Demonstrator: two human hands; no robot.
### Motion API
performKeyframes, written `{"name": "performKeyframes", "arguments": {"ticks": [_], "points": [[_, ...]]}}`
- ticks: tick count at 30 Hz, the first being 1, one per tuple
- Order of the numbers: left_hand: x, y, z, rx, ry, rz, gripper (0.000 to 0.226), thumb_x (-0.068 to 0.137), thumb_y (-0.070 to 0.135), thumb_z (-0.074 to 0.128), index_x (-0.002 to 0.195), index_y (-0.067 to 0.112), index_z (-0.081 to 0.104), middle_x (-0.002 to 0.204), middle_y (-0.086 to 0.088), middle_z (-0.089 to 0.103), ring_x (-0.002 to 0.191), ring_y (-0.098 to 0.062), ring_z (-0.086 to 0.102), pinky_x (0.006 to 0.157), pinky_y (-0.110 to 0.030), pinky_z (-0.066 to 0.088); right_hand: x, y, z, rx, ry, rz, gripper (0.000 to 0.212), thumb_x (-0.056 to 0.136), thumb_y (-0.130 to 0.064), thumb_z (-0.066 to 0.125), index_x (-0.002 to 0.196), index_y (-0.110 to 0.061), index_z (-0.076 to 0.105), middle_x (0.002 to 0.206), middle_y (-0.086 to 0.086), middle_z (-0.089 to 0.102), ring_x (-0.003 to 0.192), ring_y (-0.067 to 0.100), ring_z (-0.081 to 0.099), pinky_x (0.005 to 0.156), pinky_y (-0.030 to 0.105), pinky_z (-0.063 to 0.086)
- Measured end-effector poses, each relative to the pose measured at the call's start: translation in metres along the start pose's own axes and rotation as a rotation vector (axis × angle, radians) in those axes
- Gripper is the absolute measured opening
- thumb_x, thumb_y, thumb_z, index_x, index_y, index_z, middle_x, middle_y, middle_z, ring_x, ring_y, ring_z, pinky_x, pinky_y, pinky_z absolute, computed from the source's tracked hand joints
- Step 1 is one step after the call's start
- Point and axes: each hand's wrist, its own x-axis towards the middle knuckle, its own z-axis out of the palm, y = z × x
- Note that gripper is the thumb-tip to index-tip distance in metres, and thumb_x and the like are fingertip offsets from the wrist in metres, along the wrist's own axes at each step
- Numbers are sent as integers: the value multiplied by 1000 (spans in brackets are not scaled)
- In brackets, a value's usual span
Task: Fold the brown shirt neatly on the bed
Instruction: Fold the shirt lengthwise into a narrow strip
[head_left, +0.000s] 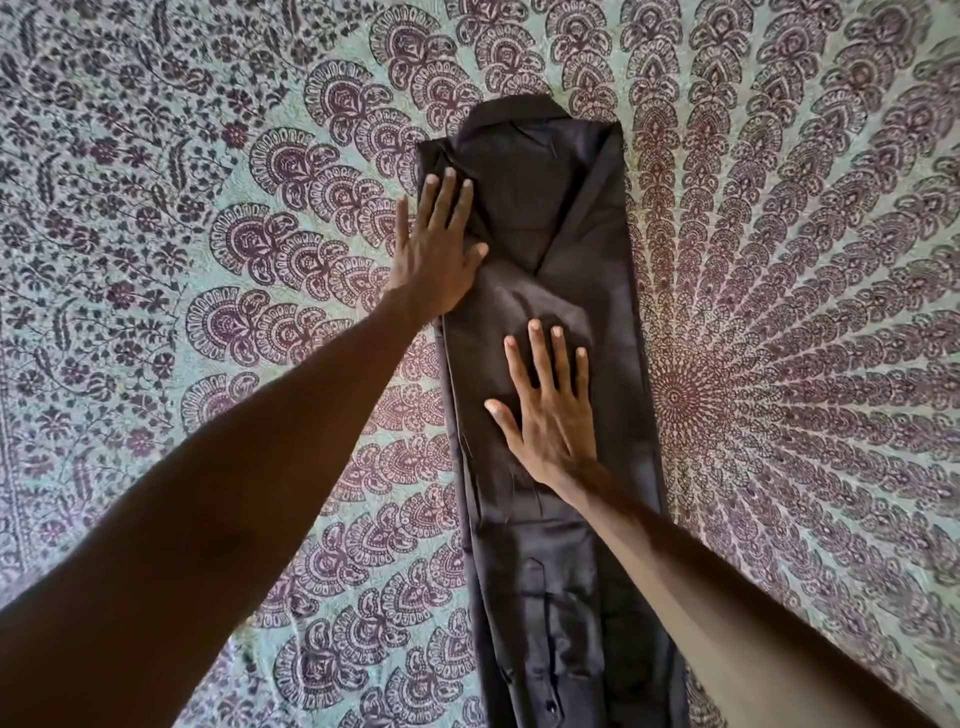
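Left hand (436, 244): flat, fingers spread, grasping nothing, pressing the brown shirt (550, 364) at its far left edge.
Right hand (545, 400): flat, ungripped, on the shirt's middle.
Shirt: long narrow strip lying lengthwise on the bed (208, 208).
Risk: smoothing strokes may drag the folded-in sides open or bunch the bedspread beneath.
Containers: none visible.

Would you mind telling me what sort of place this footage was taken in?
Most likely a bedroom: a printed bedspread fills the view, and the left hand and right hand press flat on a brown shirt folded into a long strip.
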Motion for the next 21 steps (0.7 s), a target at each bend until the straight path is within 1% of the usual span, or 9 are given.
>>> {"name": "performKeyframes", "arguments": {"ticks": [2,4,6,9,13,16,17,19,21], "points": [[-30,11,-2,-20,103,-16,67,96,36,39,153,13,13,162,-6,6,150,-23,4,120,-47,5,-16,1,2,3,-13,-21,72,97,-59,30,155,-21,12,163,13,0,150,33,0,118,56,11],[-76,25,10,-74,135,25,64,97,34,37,153,11,14,162,-7,8,150,-23,6,120,-46,10,-42,3,8,-4,-26,-52,71,97,-58,31,155,-21,12,162,14,0,150,33,1,118,55,11],[-135,39,33,-107,73,109,63,98,34,38,153,12,16,162,-7,10,149,-23,6,119,-48,14,-74,4,16,-8,-51,-78,70,97,-57,32,155,-22,15,162,15,1,150,33,2,118,56,11],[-232,51,67,-91,-56,224,59,99,34,40,153,17,21,162,-5,11,149,-24,6,116,-51,20,-127,3,31,-18,-100,-102,68,97,-56,34,154,-23,19,162,14,0,150,33,2,118,57,12],[-329,54,85,-67,-162,259,59,99,35,41,153,22,20,162,-2,9,150,-24,5,118,-50,17,-199,5,49,-20,-153,-141,65,97,-53,36,154,-23,22,162,15,1,150,33,3,118,58,13],[-374,57,92,2,-198,328,61,96,33,46,152,25,22,161,-3,12,149,-25,6,119,-51,15,-247,4,59,-26,-191,-179,65,98,-50,35,155,-23,18,163,13,1,150,32,3,118,57,12],[-388,59,95,34,-214,383,64,93,28,52,151,24,25,161,-4,16,149,-25,10,118,-51,15,-262,4,61,-28,-206,-188,64,99,-50,34,155,-23,16,163,12,0,150,31,2,119,56,12],[-409,61,97,106,-249,491,76,77,14,67,147,22,37,157,-6,29,145,-28,26,115,-53,18,-287,5,65,-23,-231,-226,62,100,-46,30,155,-20,17,163,10,2,150,29,3,119,54,12],[-425,62,95,158,-267,580,83,61,4,72,139,19,50,148,-7,44,136,-30,42,110,-54,29,-305,10,64,37,-211,-286,56,100,-35,32,152,-14,27,162,8,14,150,26,12,119,50,18]]}}
